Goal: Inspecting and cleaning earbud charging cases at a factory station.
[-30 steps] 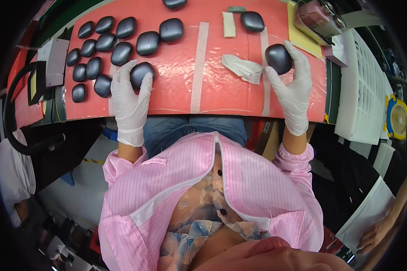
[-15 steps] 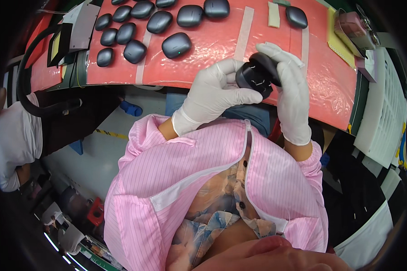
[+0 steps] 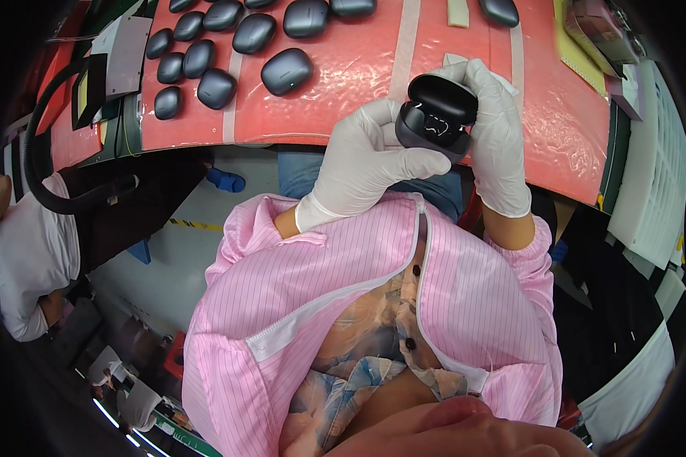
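As the left hand [image 3: 364, 161] and right hand [image 3: 498, 141] face each other at the near edge of the bench [image 3: 564, 114], 1 open black case [image 3: 425, 131] sits between them, lid [image 3: 440, 97] raised. The left grip is partly closed around the case's left side, thumb along its front; the right curves behind the lid and right side, but how firmly I cannot tell. The case looks light, stiff and slippery, its hinge perhaps fragile; the lower sides seem safest to hold. Shut cases [image 3: 286, 72] lie toward the bench's left.
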A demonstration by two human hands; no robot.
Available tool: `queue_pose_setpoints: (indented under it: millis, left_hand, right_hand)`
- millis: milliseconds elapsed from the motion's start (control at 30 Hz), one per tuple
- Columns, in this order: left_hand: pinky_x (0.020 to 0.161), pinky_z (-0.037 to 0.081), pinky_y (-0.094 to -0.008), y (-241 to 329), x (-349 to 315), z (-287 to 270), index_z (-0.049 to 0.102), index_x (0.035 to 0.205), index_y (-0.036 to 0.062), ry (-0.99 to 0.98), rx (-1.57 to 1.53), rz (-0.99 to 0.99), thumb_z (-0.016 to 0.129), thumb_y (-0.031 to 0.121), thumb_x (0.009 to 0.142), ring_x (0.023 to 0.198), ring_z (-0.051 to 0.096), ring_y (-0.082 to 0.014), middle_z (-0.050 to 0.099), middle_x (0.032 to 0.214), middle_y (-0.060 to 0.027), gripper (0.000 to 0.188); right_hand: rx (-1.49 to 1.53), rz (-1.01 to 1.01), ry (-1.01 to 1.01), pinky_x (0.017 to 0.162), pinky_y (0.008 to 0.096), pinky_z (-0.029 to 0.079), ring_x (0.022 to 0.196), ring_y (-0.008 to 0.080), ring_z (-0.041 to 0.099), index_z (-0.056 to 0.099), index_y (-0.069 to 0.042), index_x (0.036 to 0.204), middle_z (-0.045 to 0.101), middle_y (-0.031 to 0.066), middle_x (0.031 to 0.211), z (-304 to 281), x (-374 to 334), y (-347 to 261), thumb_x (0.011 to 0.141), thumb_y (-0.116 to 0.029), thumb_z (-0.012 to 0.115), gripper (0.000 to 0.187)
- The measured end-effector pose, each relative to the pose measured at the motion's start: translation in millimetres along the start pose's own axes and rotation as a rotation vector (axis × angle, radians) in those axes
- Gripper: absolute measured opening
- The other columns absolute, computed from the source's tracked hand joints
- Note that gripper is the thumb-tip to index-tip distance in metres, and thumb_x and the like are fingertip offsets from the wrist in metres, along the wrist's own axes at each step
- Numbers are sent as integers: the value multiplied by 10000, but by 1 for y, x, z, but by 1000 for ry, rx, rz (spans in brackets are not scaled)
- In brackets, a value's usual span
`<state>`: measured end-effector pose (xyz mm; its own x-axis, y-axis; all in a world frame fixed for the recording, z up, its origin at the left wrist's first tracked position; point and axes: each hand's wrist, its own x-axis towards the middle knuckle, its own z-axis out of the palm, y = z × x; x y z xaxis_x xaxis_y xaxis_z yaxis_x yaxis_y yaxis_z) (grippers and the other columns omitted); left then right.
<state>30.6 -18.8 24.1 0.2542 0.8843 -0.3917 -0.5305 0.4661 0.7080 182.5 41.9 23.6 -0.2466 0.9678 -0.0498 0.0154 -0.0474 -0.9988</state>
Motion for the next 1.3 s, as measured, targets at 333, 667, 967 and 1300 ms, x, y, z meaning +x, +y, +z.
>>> queue_pose_setpoints:
  millis: [333,667,967,1300]
  left_hand:
    - [815,539,-288,-15,6,-6,437,1136,17,-55,52,197,741,-110,689,921,642,-158,645,1012,-118,555]
    - [806,530,-291,-10,7,-12,389,1138,49,-98,42,179,723,-134,690,932,646,-172,646,1017,-133,588]
    - [841,520,-310,-16,5,-17,419,1101,36,-88,40,185,722,-146,679,1004,608,-178,603,1072,-110,551]
    - [802,524,-275,-18,15,-10,424,1053,38,-65,13,182,710,-131,706,959,627,-186,616,1038,-125,480]
  right_hand:
    - [-119,-405,-60,693,255,485,714,156,629,632,41,868,634,95,764,-4,2,0,977,-242,392,386]
    - [-120,-383,-57,688,267,478,747,182,630,640,46,907,636,110,804,-1,1,0,965,-213,426,341]
    - [-403,-520,-83,650,329,449,685,232,598,615,-16,879,626,94,786,-5,7,-4,934,-132,442,216]
    - [-393,-551,-53,676,316,453,737,222,558,577,25,921,602,106,836,-10,6,1,935,-98,442,183]
